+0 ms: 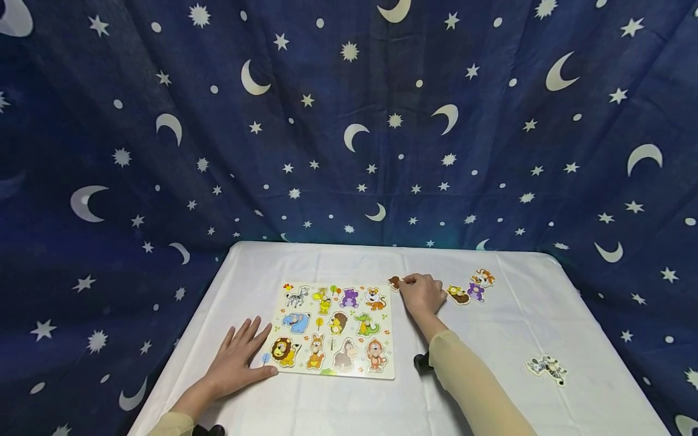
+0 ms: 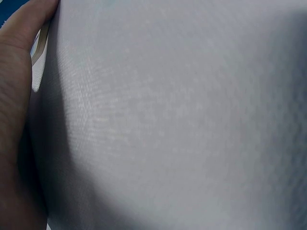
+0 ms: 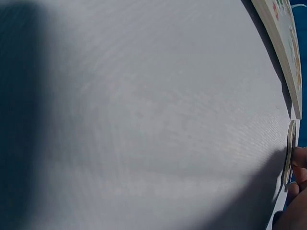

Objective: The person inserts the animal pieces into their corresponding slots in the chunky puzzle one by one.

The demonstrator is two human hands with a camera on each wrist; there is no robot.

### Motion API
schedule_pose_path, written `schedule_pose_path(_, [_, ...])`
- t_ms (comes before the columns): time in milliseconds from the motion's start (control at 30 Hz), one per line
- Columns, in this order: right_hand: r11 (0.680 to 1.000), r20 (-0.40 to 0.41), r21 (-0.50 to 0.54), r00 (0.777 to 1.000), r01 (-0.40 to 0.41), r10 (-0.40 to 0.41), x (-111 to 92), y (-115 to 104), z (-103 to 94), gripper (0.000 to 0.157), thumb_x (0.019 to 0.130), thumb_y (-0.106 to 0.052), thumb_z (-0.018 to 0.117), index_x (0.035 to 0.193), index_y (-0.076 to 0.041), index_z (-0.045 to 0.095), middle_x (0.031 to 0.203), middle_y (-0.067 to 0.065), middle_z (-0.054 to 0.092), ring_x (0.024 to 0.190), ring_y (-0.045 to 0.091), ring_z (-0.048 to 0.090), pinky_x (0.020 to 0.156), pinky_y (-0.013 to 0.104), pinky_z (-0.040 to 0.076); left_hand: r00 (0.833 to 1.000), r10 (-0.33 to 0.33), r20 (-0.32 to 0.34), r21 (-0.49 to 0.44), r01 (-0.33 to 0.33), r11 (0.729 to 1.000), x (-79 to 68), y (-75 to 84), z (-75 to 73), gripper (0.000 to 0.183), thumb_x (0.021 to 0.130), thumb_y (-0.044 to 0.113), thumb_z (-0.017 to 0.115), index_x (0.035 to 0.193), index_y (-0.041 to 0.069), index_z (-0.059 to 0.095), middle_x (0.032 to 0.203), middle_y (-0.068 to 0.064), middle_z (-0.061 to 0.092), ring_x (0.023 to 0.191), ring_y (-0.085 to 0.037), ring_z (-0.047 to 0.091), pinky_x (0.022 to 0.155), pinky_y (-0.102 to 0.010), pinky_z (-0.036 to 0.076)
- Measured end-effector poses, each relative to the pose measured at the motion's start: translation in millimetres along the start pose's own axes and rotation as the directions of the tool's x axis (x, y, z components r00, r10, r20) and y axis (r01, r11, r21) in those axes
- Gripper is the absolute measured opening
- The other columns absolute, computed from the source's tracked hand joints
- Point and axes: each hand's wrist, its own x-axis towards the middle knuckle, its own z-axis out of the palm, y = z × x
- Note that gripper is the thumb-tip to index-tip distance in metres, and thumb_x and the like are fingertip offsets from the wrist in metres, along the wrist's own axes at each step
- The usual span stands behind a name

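Flat on the white table lies a puzzle board (image 1: 322,376) with animal pictures. My left hand (image 1: 238,357) rests with fingers spread at the board's left edge, its thumb by the near left corner; the left wrist view shows only part of that hand (image 2: 17,81). Just past the board's far right corner, my right hand (image 1: 424,295) pinches a small brown animal puzzle piece (image 1: 394,283), partly covered by the fingers. From the right wrist, the piece (image 3: 289,155) appears edge-on, close to the board's edge (image 3: 278,48).
Right of my right hand lie a hedgehog piece (image 1: 459,296), a purple hippo piece (image 1: 476,292) and an orange-and-white animal piece (image 1: 483,277), close together. A zebra piece (image 1: 548,369) lies nearer, on the right. A dark blue star-patterned cloth (image 1: 349,163) hangs behind the table (image 1: 491,387).
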Motion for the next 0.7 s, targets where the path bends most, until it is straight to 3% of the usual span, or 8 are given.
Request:
schedule_pose_path(333, [0.999, -0.024, 0.023, 0.999, 0.036, -0.036, 6, 0, -13.8, 0.019, 0.088, -0.032, 0.076, 0.095, -0.015, 0.080, 0.104, 0.012, 0.070, 0.105, 0.039, 0.054, 0.096, 0.059, 0.035, 1.000, 0.008, -0.009, 0.008, -0.008, 1.000, 1.8, 0.5, -0.4, 0.102, 0.079, 0.076, 0.068, 0.159, 0.018, 0.041, 0.167, -0.015, 0.024, 0.154, -0.039, 0.015, 0.123, -0.060, 0.003])
schedule_pose_path(700, [0.980, -0.005, 0.084, 0.984, 0.179, -0.179, -2, -5, -35.0, 0.018, 0.085, -0.032, 0.079, 0.096, -0.018, 0.081, 0.108, 0.007, 0.070, 0.110, 0.036, 0.052, 0.096, 0.056, 0.033, 1.000, 0.009, -0.010, 0.002, -0.009, 1.000, 0.0, 0.2, 0.0, 0.102, 0.079, 0.075, 0.070, 0.159, 0.018, 0.041, 0.167, -0.016, 0.025, 0.154, -0.040, 0.016, 0.122, -0.061, 0.004])
